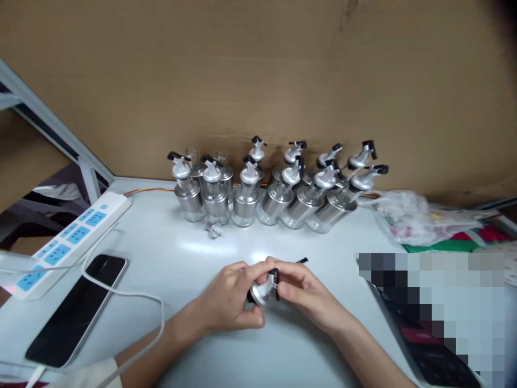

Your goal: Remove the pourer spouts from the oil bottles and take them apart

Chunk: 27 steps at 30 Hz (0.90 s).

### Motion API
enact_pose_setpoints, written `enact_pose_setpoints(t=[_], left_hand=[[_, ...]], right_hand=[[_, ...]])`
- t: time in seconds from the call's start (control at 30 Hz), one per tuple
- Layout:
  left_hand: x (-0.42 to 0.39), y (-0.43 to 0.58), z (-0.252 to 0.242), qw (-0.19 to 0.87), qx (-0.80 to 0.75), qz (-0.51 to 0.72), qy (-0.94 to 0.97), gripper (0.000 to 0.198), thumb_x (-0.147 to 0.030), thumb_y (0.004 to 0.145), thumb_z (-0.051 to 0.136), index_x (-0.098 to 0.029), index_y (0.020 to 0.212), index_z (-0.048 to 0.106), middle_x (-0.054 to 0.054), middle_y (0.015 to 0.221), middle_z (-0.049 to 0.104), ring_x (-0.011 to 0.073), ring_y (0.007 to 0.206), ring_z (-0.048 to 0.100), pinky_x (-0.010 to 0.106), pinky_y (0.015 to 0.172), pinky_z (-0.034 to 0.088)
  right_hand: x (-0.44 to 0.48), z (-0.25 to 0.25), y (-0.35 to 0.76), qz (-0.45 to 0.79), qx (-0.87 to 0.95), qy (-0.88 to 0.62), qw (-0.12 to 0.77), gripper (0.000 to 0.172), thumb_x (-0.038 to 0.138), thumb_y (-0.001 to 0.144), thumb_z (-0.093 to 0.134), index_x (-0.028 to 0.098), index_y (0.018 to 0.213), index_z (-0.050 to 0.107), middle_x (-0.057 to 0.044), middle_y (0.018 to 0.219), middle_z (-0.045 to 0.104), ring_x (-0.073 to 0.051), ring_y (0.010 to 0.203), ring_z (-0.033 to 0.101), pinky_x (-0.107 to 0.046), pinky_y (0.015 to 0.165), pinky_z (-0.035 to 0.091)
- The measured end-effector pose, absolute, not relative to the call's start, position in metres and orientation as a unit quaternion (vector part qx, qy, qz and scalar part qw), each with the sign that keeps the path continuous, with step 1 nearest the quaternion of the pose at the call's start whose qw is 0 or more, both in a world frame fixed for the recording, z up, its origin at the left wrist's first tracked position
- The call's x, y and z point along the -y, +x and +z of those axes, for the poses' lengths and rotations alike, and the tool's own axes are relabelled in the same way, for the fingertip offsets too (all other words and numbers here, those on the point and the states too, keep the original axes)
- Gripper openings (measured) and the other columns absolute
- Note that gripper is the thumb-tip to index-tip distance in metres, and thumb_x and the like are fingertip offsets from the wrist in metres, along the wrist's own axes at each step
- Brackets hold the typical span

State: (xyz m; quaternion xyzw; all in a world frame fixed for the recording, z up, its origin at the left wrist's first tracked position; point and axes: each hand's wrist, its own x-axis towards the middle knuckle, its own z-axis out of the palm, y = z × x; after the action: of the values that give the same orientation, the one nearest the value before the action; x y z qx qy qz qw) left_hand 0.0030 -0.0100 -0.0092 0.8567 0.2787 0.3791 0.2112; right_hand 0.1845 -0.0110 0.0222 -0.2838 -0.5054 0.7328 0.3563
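My left hand (230, 296) is closed around a silver pourer top (262, 292) with a black lever, held low over the table. The fingers of my right hand (309, 296) pinch the same top at its black lever (276, 280). Just beyond my right fingers a small black piece (302, 261) shows; what it belongs to is hidden. Farther back stand two rows of glass bottles with steel sleeves, such as the front one (245, 205). Most carry silver tops with black levers; two back bottles (193, 156) at the left show bare necks.
A small metal piece (214, 230) lies before the bottles. At left are a white power strip (117, 202), a phone (76, 312) and a white cable (151, 296). Plastic bags (407, 213) lie at right, with a dark device (436, 350) nearer. A cardboard wall (242, 70) closes the back.
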Motion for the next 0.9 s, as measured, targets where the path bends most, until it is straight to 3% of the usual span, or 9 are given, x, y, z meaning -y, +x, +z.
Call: enact_pose_setpoints(t=[0.1, 0.2, 0.33, 0.47, 0.6, 0.73, 0.8, 0.9], left_hand=[[0.010, 0.004, -0.010, 0.192, -0.283, 0.373, 0.863, 0.073, -0.020, 0.075, 0.045, -0.022, 0.139, 0.011, 0.000, 0.083, 0.061, 0.0118, 0.055, 0.054, 0.027, 0.060, 0.050], [0.010, 0.004, -0.008, 0.198, -0.290, 0.355, 0.867, 0.067, -0.020, 0.081, 0.043, -0.024, 0.139, 0.010, 0.000, 0.087, 0.063, 0.0093, 0.051, 0.053, 0.026, 0.061, 0.049], [0.010, 0.003, -0.004, 0.173, -0.293, 0.321, 0.884, 0.052, -0.018, 0.082, 0.041, -0.022, 0.131, 0.026, -0.001, 0.081, 0.065, 0.0114, 0.056, 0.057, 0.027, 0.065, 0.048], [0.010, 0.006, -0.003, 0.191, -0.302, 0.256, 0.898, 0.040, -0.016, 0.081, 0.040, -0.017, 0.122, 0.042, 0.000, 0.074, 0.067, 0.0136, 0.059, 0.061, 0.029, 0.068, 0.048], [0.014, 0.011, -0.007, 0.184, -0.296, 0.198, 0.916, 0.037, -0.014, 0.080, 0.041, -0.018, 0.116, 0.051, 0.002, 0.084, 0.071, 0.0153, 0.069, 0.065, 0.029, 0.073, 0.046], [0.018, 0.012, -0.011, 0.149, -0.264, 0.172, 0.937, 0.027, -0.013, 0.080, 0.043, -0.019, 0.103, 0.056, 0.000, 0.080, 0.071, 0.0136, 0.065, 0.064, 0.027, 0.069, 0.042], [0.017, 0.011, -0.011, 0.138, -0.268, 0.169, 0.938, 0.023, -0.013, 0.080, 0.042, -0.019, 0.096, 0.057, -0.001, 0.074, 0.070, 0.0123, 0.061, 0.062, 0.027, 0.068, 0.040], [0.014, 0.008, -0.012, 0.129, -0.277, 0.167, 0.937, 0.019, -0.011, 0.079, 0.043, -0.019, 0.090, 0.058, -0.002, 0.070, 0.070, 0.0113, 0.057, 0.061, 0.026, 0.068, 0.039]], right_hand=[[0.009, 0.031, 0.188, 0.688, 0.525, -0.305, 0.398, 0.027, 0.045, 0.077, 0.067, 0.019, 0.082, 0.067, -0.001, 0.086, 0.053, -0.013, 0.078, 0.052, -0.024, 0.070, 0.041], [0.005, 0.050, 0.190, 0.651, 0.504, -0.321, 0.468, 0.023, 0.043, 0.080, 0.063, 0.020, 0.077, 0.059, -0.003, 0.093, 0.057, -0.014, 0.079, 0.054, -0.027, 0.070, 0.043], [-0.006, 0.087, 0.183, 0.551, 0.548, -0.339, 0.531, 0.021, 0.035, 0.081, 0.061, 0.021, 0.072, 0.050, 0.003, 0.066, 0.052, -0.010, 0.055, 0.046, -0.023, 0.050, 0.033], [-0.032, 0.131, 0.164, 0.331, 0.673, -0.393, 0.532, 0.037, 0.034, 0.086, 0.052, 0.019, 0.054, 0.039, 0.005, 0.048, 0.039, -0.008, 0.045, 0.036, -0.024, 0.048, 0.028], [-0.079, 0.173, 0.136, 0.073, 0.808, -0.421, 0.406, 0.035, 0.028, 0.086, 0.048, 0.017, 0.053, 0.049, 0.002, 0.050, 0.048, -0.010, 0.052, 0.044, -0.024, 0.054, 0.033], [-0.134, 0.193, 0.105, -0.088, 0.895, -0.417, 0.133, 0.012, 0.022, 0.076, 0.060, 0.016, 0.077, 0.070, -0.007, 0.077, 0.068, -0.019, 0.074, 0.061, -0.028, 0.065, 0.041], [-0.155, 0.193, 0.091, -0.117, 0.905, -0.408, 0.026, 0.024, 0.022, 0.070, 0.068, 0.017, 0.093, 0.073, -0.012, 0.094, 0.071, -0.024, 0.087, 0.064, -0.031, 0.070, 0.045], [-0.175, 0.184, 0.074, -0.108, 0.899, -0.416, -0.078, 0.044, 0.025, 0.063, 0.076, 0.014, 0.106, 0.071, -0.016, 0.104, 0.069, -0.030, 0.095, 0.064, -0.033, 0.073, 0.048]])
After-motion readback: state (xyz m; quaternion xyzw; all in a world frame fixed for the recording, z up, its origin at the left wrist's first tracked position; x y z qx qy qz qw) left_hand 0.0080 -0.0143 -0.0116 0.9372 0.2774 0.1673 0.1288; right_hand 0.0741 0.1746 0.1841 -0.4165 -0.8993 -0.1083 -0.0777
